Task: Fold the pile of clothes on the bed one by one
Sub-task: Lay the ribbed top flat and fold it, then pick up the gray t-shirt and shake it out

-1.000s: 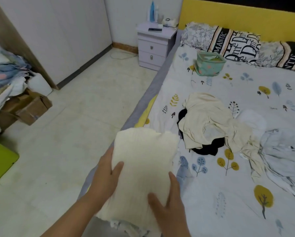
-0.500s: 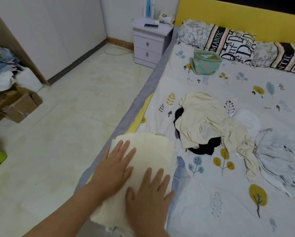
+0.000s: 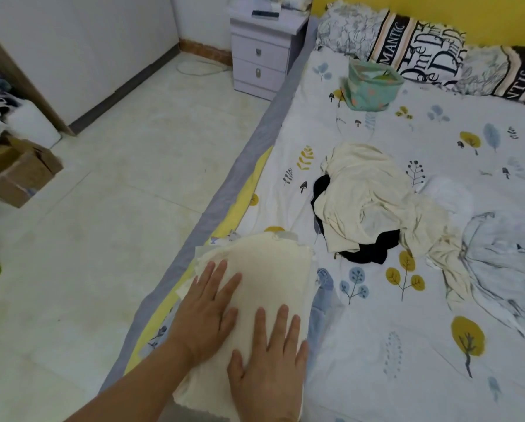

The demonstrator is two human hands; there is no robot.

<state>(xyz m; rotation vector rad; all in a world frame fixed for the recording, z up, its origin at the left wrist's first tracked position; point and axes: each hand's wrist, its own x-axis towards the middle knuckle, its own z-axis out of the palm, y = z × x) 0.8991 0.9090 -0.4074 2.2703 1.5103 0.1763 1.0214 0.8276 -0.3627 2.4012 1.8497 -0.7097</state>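
A folded cream garment [image 3: 273, 269] lies on top of a stack at the bed's near left edge. My left hand [image 3: 208, 312] lies flat on its left half, fingers straight. My right hand [image 3: 268, 357] presses flat on its near right part. Edges of other folded cloth [image 3: 319, 303] show under it. The unfolded pile sits mid-bed: a cream shirt [image 3: 364, 190] crumpled over a black garment [image 3: 367, 251], a white piece [image 3: 449, 193] behind, and a pale grey-white garment [image 3: 504, 260] spread at the right.
The bed [image 3: 376, 345] has a white sheet with tree prints. A teal fabric basket [image 3: 372, 86] stands near the pillows [image 3: 413, 47]. A lilac nightstand [image 3: 264, 53] is beside the bed. Cardboard boxes [image 3: 14, 172] and heaped clothes sit on the tiled floor at left.
The folded cream garment went from held in the air between both hands down onto the stack. Both hands now lie flat on top of it.
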